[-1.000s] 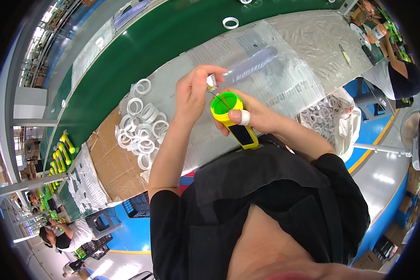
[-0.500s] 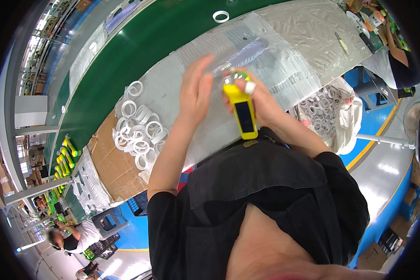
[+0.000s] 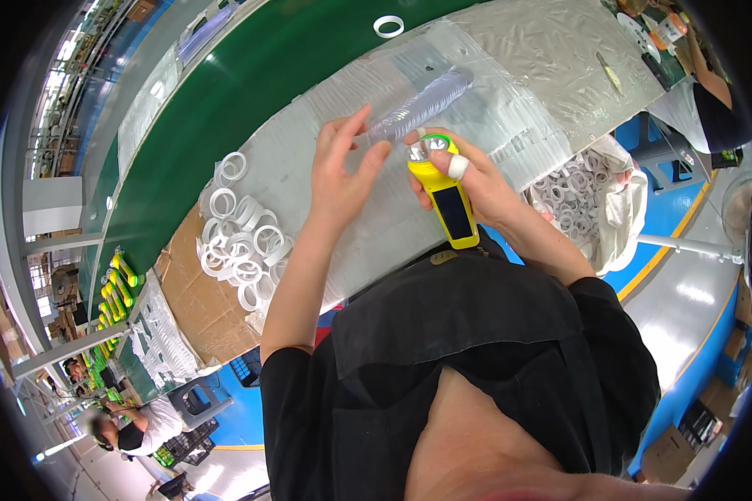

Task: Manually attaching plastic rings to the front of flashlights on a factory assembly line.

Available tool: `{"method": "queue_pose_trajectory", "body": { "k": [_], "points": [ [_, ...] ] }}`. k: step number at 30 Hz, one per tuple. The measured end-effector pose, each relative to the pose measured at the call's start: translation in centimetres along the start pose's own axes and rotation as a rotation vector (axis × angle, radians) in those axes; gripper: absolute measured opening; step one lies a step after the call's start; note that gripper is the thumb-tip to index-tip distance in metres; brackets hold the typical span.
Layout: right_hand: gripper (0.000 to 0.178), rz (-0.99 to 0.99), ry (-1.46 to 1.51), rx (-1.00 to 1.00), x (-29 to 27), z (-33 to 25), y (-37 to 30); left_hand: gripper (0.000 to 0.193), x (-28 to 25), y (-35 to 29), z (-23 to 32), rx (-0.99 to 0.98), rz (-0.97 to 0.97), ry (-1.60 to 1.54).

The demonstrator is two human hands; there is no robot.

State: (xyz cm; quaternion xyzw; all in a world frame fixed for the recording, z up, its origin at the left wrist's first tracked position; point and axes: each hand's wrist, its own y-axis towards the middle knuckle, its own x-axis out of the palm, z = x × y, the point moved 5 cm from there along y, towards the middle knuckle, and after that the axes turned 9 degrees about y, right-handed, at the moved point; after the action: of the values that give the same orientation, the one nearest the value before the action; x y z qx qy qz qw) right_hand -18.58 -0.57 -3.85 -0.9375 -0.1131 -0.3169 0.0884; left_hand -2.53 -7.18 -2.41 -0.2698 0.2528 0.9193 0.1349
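Observation:
A yellow flashlight with a dark flat panel on its body is gripped in my right hand, its clear lens end and green ring pointing away from me. White wraps cover the thumb and a fingertip of that hand. Left of the flashlight, my left hand is raised with thumb and fingers apart, and I see nothing in it. Just beyond its fingers a long row of thin clear discs lies on the plastic-covered table. Loose white rings are heaped to the left of my left forearm.
A green conveyor belt curves along the far side, carrying one white ring. An open white sack of rings hangs at the right. Several yellow flashlights line up at far left. A co-worker is at the upper right.
My left hand has turned, and its thumb and fingers have spread toward the row of discs. The flashlight has shifted slightly right in my right hand.

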Motion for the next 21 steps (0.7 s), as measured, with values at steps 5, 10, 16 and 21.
{"method": "queue_pose_trajectory", "body": {
  "k": [5,10,16,21],
  "points": [
    [0.039,-0.069,-0.043,-0.038,1.1,-0.2,0.3,0.038,0.2,-0.9,4.7,0.291,-0.130,0.160],
    [0.036,-0.148,-0.039,-0.020,1.4,-0.2,0.5,0.038,0.5,-1.1,5.4,0.233,-0.110,-0.090],
    [0.039,-0.178,-0.067,0.019,1.3,0.1,0.6,0.040,1.4,-0.9,4.4,0.350,-0.067,-0.039],
    [0.043,-0.166,-0.038,0.009,1.1,0.0,1.2,0.037,1.7,0.5,4.2,0.431,-0.032,0.008]
  ]
}}
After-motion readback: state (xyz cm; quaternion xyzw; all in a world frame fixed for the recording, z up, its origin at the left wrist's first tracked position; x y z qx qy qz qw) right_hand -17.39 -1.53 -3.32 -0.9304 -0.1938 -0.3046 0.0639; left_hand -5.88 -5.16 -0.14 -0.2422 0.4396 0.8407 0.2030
